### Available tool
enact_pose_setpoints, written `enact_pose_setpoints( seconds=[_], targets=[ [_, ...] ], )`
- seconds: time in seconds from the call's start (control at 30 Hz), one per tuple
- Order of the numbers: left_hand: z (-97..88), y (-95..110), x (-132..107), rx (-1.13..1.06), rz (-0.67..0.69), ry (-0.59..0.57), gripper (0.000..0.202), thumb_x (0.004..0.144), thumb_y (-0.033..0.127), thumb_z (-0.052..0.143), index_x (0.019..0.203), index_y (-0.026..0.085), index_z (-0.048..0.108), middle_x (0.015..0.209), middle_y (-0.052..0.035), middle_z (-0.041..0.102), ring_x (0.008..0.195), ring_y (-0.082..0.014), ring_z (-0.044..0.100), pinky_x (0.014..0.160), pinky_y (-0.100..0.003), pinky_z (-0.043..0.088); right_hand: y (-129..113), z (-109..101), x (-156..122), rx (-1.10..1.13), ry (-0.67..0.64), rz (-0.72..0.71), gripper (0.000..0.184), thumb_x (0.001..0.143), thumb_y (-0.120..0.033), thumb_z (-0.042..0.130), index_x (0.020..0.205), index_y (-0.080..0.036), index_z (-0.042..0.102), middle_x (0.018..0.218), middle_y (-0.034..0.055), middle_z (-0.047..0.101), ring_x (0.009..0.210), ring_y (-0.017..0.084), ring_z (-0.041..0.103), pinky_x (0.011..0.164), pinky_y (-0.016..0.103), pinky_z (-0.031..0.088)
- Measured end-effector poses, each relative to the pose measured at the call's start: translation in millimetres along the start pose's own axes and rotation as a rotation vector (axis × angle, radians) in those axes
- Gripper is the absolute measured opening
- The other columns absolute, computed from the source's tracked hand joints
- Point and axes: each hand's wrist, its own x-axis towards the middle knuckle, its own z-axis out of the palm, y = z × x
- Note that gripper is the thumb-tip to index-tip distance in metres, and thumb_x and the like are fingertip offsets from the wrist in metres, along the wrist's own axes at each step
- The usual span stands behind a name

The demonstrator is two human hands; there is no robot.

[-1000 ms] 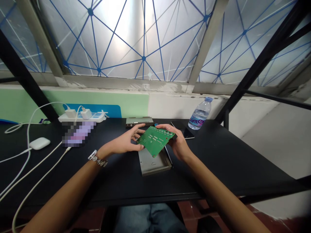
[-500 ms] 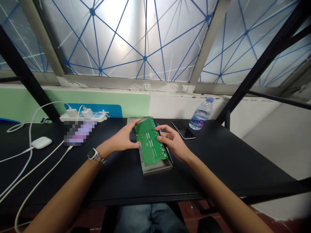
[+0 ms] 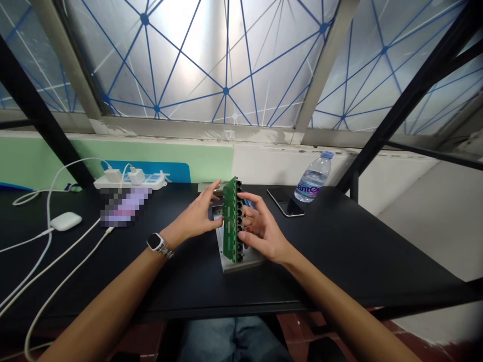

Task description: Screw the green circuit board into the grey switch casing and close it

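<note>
A green circuit board point(image 3: 229, 221) stands on edge above a grey metal case tray point(image 3: 241, 261) on the black table point(image 3: 339, 241). A row of black ports runs along the board's right side. My left hand point(image 3: 198, 216) presses its fingers against the board's left face. My right hand point(image 3: 260, 229) grips the board from the right, fingers curled on the port side. Both hands hold the board between them. A watch is on my left wrist.
A water bottle point(image 3: 314, 177) and a dark phone point(image 3: 286, 202) lie right of the hands. At the back left are a white power strip point(image 3: 130, 179) with chargers, white cables point(image 3: 49, 261), a white earbud case point(image 3: 66, 220) and a blurred-out object.
The board lay tilted, then flat over the tray; now it is turned up onto its edge, ports facing right. My left wrist has rotated, showing the watch face.
</note>
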Motion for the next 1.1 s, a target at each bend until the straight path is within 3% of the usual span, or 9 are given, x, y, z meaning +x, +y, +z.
enact_pose_setpoints(
  seconds=[0.27,0.37,0.47,0.6,0.7,0.87,1.0,1.1],
  targets=[
    [7.8,8,2,-0.144,-0.183,-0.012,0.076,0.086,0.033,0.07,0.15,0.021,0.033,0.119,-0.0134,0.065,0.09,-0.0225,0.069,0.086,-0.045,0.057,-3,7,-4,-0.183,0.036,-0.059,0.075,0.09,-0.032,0.071,0.15,-0.036,0.025,0.094,0.0033,0.052,0.079,0.02,0.058,0.059,0.03,0.05],
    [4.4,19,5,-0.33,-0.304,-0.041,0.067,0.087,0.033,0.069,0.144,0.016,0.038,0.1,-0.0098,0.069,0.087,-0.0232,0.071,0.087,-0.044,0.057,-2,5,-4,-0.237,0.055,-0.081,0.077,0.091,-0.03,0.068,0.152,-0.034,0.022,0.098,0.0052,0.053,0.078,0.02,0.057,0.058,0.031,0.049],
    [0.7,27,5,-0.541,-0.393,-0.112,0.066,0.09,0.039,0.067,0.144,0.015,0.036,0.094,-0.0081,0.07,0.087,-0.0244,0.072,0.088,-0.046,0.057,-1,3,-3,-0.25,0.053,-0.098,0.078,0.091,-0.027,0.067,0.153,-0.033,0.019,0.101,0.0058,0.053,0.078,0.019,0.056,0.058,0.031,0.048],
    [-1.8,27,3,-0.698,-0.359,-0.217,0.077,0.088,0.048,0.069,0.149,0.019,0.032,0.108,-0.0123,0.07,0.098,-0.0274,0.071,0.092,-0.048,0.056,-1,2,-2,-0.258,0.045,-0.108,0.078,0.092,-0.025,0.066,0.153,-0.034,0.019,0.098,0.0042,0.051,0.079,0.019,0.056,0.058,0.03,0.048],
    [-1.1,28,1,-0.697,-0.326,-0.225,0.093,0.079,0.046,0.08,0.152,0.022,0.028,0.118,-0.0151,0.064,0.108,-0.0303,0.068,0.091,-0.048,0.056,-2,2,-2,-0.286,0.042,-0.092,0.079,0.092,-0.026,0.067,0.153,-0.036,0.019,0.099,0.0046,0.051,0.08,0.02,0.057,0.057,0.031,0.048],
    [0.1,36,0,-0.626,-0.259,-0.192,0.098,0.074,0.039,0.085,0.153,0.029,0.029,0.129,-0.0158,0.057,0.107,-0.0282,0.066,0.087,-0.045,0.059,-5,2,-4,-0.35,0.038,-0.108,0.079,0.093,-0.029,0.066,0.154,-0.037,0.016,0.1,0.0068,0.054,0.081,0.022,0.06,0.055,0.033,0.048],
    [0.3,37,-1,-0.539,-0.168,-0.12,0.102,0.073,0.034,0.086,0.155,0.031,0.025,0.136,-0.0161,0.054,0.108,-0.0282,0.066,0.093,-0.049,0.057,-5,0,-5,-0.296,0.059,-0.169,0.081,0.093,-0.028,0.064,0.155,-0.036,0.012,0.11,0.0076,0.052,0.082,0.02,0.063,0.057,0.031,0.049],
    [1.9,34,-1,-0.414,-0.069,-0.058,0.107,0.07,0.032,0.088,0.156,0.033,0.024,0.141,-0.0154,0.053,0.117,-0.032,0.064,0.102,-0.054,0.053,-3,-1,-5,-0.279,0.094,-0.185,0.067,0.093,-0.026,0.063,0.148,-0.033,0.025,0.112,0.0071,0.052,0.08,0.017,0.062,0.06,0.03,0.049]
  ],
)
